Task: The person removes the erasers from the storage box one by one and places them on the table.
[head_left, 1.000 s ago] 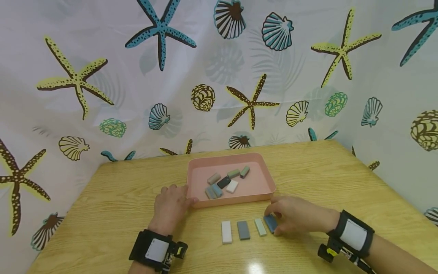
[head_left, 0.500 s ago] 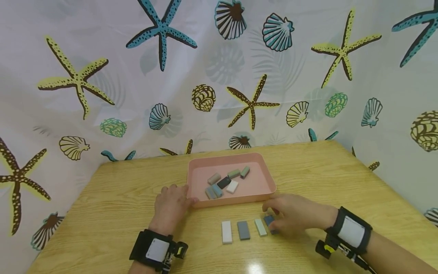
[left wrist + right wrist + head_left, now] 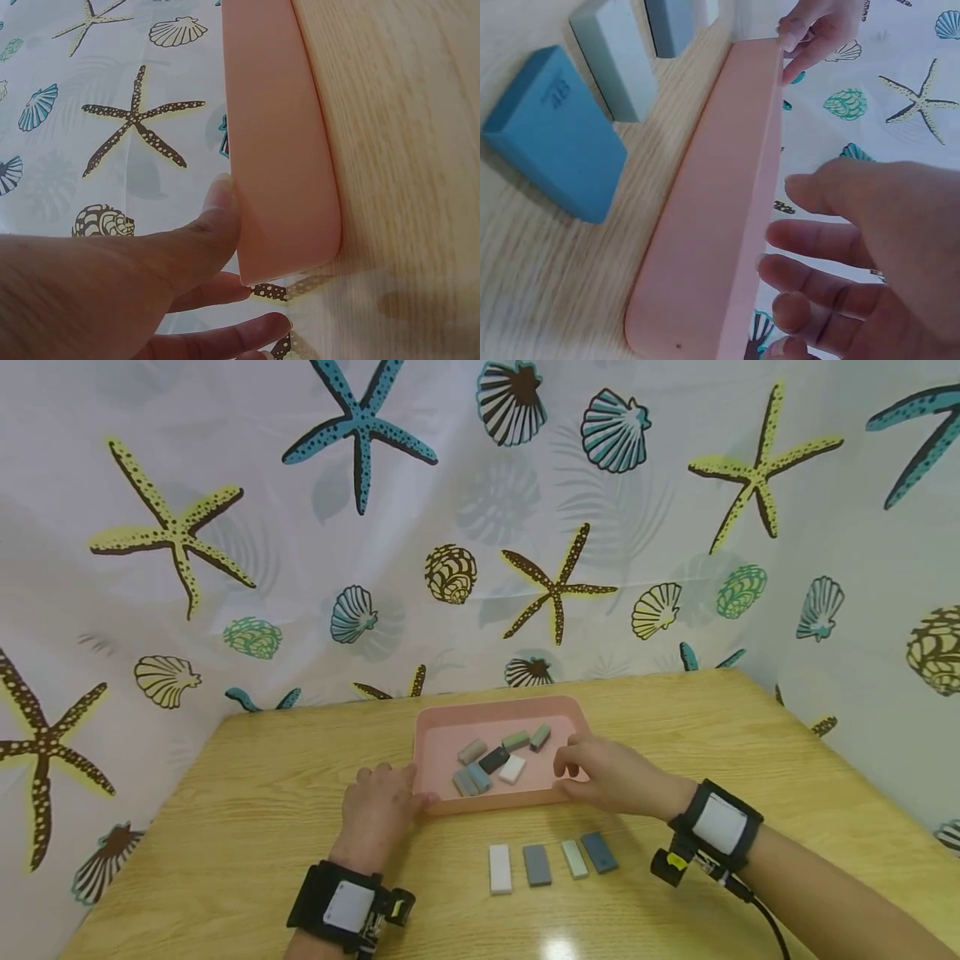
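The shallow pink rectangular tray, smooth and plastic-looking (image 3: 487, 803), sits on the wood-grain table (image 3: 285, 827), its corners rounded. The left hand (image 3: 377, 810) pinches its near left corner, thumb on the near wall and fingers at the side. The right hand (image 3: 611, 772) is above the near right part, fingers loosely bent and slightly apart, thumb parted from them; whether a fingertip touches the rim I cannot tell.

Inside lie small blocks: one beige (image 3: 472, 751), one black (image 3: 494, 760), one short white (image 3: 513, 769), two muted green (image 3: 516, 741) and two blue-grey ones touching (image 3: 477, 776).

In front stands a row of flat, sharp-edged blocks: long white (image 3: 499, 869), slate grey (image 3: 537, 865), narrow pale green (image 3: 574, 860) and slanted blue (image 3: 600, 852), the last bearing faint dark characters.
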{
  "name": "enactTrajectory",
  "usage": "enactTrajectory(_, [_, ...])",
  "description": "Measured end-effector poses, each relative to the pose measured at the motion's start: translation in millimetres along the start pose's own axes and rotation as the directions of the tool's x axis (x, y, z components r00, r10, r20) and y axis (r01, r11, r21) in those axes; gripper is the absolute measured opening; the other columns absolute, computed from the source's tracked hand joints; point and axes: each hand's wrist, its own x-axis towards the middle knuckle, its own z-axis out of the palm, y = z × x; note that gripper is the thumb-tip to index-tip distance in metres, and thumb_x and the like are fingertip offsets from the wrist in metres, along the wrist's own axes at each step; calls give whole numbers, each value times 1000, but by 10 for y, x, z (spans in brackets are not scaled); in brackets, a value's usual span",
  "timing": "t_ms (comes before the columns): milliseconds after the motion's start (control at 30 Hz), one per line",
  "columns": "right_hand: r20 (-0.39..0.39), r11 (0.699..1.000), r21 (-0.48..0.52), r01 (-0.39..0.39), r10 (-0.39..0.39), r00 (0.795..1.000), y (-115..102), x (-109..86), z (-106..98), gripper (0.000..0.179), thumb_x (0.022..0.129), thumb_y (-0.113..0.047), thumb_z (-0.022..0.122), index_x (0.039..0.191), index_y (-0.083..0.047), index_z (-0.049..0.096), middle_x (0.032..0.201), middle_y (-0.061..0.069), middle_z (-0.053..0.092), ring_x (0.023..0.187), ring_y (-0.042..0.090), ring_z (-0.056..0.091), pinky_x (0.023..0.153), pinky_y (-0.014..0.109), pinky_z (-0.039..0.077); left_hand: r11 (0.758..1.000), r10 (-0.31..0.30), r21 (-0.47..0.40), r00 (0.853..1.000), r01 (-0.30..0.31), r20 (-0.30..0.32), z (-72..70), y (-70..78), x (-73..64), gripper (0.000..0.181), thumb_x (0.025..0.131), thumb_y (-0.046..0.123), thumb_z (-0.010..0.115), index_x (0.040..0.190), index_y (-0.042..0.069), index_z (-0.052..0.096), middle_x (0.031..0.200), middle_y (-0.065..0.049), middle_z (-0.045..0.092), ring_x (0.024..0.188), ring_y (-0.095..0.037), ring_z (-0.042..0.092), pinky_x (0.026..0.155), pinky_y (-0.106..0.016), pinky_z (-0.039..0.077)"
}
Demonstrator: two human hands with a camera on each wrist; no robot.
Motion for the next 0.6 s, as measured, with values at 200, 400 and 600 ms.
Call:
enactTrajectory(200, [25,997,-5,-81,81,996,56,199,102,10,84,-26,66,84,-18,60,83,2,54,68,10,45,58,25,42,999,-36,-33,999,37,34,-9,7,9,48,78,45,69,111,11,62,89,-14,61,74,-28,50,61,-42,45])
enactTrajectory(400, [35,995,-16,-100,101,994,89,350,169,13,83,-28,68,83,-18,59,87,1,56,77,13,49,64,28,44,999,-26,-24,999,26,28,-11,13,8,47,78,45,68,110,11,63,89,-14,62,73,-27,50,61,-41,46])
enactTrajectory(600, [7,996,4,-91,91,996,81,497,246,16,81,-27,69,79,-15,58,81,0,57,74,13,48,66,29,44,999,-24,-31,1000,24,11,-19,-4,0,47,77,44,69,109,10,63,89,-15,62,73,-27,49,60,-41,45])
